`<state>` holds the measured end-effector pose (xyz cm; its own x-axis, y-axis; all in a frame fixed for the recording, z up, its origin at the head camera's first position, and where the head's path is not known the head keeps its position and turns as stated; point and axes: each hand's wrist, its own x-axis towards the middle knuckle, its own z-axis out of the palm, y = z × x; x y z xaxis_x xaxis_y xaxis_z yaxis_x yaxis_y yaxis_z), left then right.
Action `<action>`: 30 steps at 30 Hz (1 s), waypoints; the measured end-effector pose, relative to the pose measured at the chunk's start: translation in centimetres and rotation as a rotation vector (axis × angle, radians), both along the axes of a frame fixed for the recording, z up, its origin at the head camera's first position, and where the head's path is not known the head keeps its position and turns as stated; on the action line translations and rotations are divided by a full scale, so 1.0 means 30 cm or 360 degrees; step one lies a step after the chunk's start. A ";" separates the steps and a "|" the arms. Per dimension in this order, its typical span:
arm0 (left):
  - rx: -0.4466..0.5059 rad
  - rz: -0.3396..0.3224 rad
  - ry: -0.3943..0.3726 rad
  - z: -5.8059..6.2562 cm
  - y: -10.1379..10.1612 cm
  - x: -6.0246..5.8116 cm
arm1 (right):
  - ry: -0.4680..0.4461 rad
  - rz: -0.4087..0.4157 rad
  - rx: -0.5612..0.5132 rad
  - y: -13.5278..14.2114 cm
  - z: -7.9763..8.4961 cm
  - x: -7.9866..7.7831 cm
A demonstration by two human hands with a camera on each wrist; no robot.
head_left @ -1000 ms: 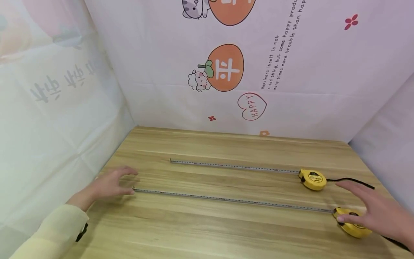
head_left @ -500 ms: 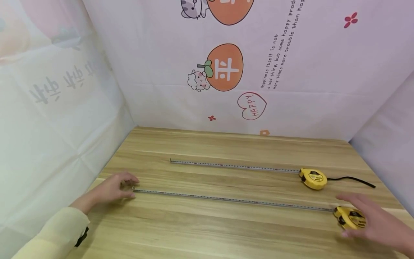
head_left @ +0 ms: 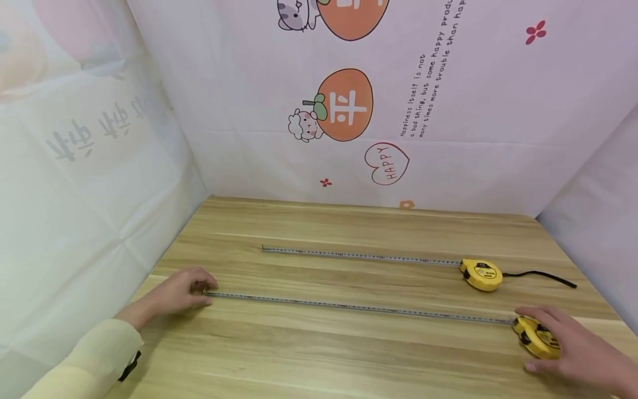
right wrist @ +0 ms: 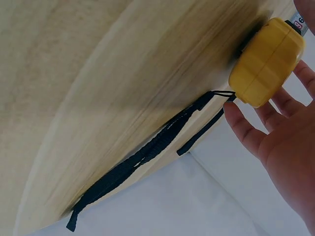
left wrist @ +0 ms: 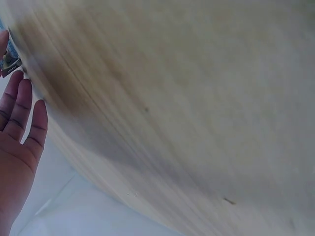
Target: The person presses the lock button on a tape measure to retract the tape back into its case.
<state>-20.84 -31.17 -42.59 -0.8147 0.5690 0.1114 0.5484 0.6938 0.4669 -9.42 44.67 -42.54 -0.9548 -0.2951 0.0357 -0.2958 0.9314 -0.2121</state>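
Two yellow tape measures lie on the wooden table, each with its blade drawn out to the left. Around the hook end of the near blade (head_left: 344, 306), my left hand (head_left: 181, 292) is loosely curved; the left wrist view shows the metal hook (left wrist: 11, 65) between thumb and fingers, with no firm pinch visible. My right hand (head_left: 578, 346) reaches round the near tape measure (head_left: 535, 336), its thumb apart from the case. In the right wrist view the fingers are spread behind the yellow case (right wrist: 268, 61); contact is hard to tell.
The far tape measure (head_left: 482, 275) lies behind the near one, its blade (head_left: 359, 255) roughly parallel and its black strap (head_left: 540, 273) trailing right. A printed white cloth (head_left: 249, 111) hangs behind the table (head_left: 309, 354) and along both sides.
My left hand's fingers have curved down closer round the near hook. My right hand has shifted, its thumb moving off the case toward the near side. The tape measures stay in place.
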 end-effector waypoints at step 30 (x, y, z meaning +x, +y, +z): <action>-0.0032 0.0030 -0.0015 -0.006 -0.009 -0.016 | 0.0080 -0.0014 0.0071 0.008 -0.010 -0.002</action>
<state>-21.31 -31.44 -42.77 -0.8264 0.5554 0.0924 0.5306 0.7132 0.4580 -9.48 44.92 -42.83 -0.9547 -0.2891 0.0706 -0.2968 0.9422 -0.1551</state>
